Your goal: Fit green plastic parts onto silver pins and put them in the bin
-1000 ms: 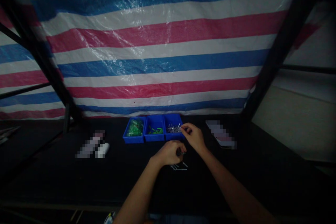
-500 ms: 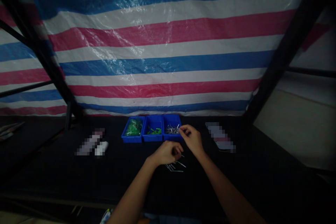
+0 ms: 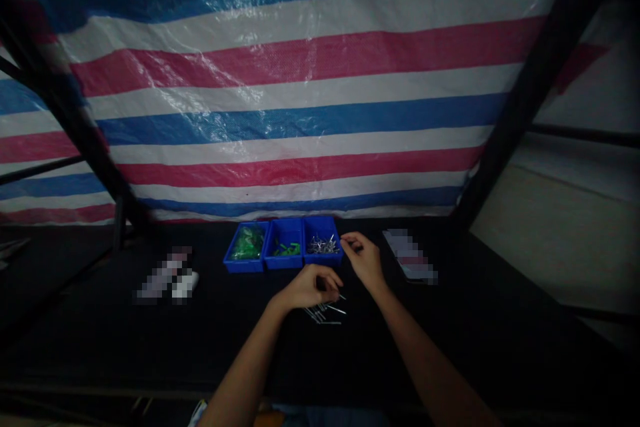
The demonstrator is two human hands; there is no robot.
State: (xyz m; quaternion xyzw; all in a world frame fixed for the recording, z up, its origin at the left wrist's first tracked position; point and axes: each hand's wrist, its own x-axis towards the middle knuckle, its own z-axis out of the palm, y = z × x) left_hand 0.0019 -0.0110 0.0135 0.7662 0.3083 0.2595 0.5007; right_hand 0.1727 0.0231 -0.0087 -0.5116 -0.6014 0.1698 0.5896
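Observation:
Three blue bins stand side by side on the black table. The right bin holds many thin silvery metal pieces, the middle bin some small green pieces, and the left bin a clear bag with green contents. My right hand is beside the right bin's right edge, thumb and fingertips pinched; anything between them is too small to make out. Nearer to me, my left hand curls over several metal pins on the table, its fingertips drawn together. What it holds, if anything, is hidden.
A blurred-out flat object lies to the right. Another blurred flat item and a white object are at the left. Behind the table hangs a striped sheet, between dark slanted posts.
The whole view has shifted slightly, moving the scene left. My left hand's fingers have drawn closer together over the pins. My right hand has moved slightly off the right bin's edge.

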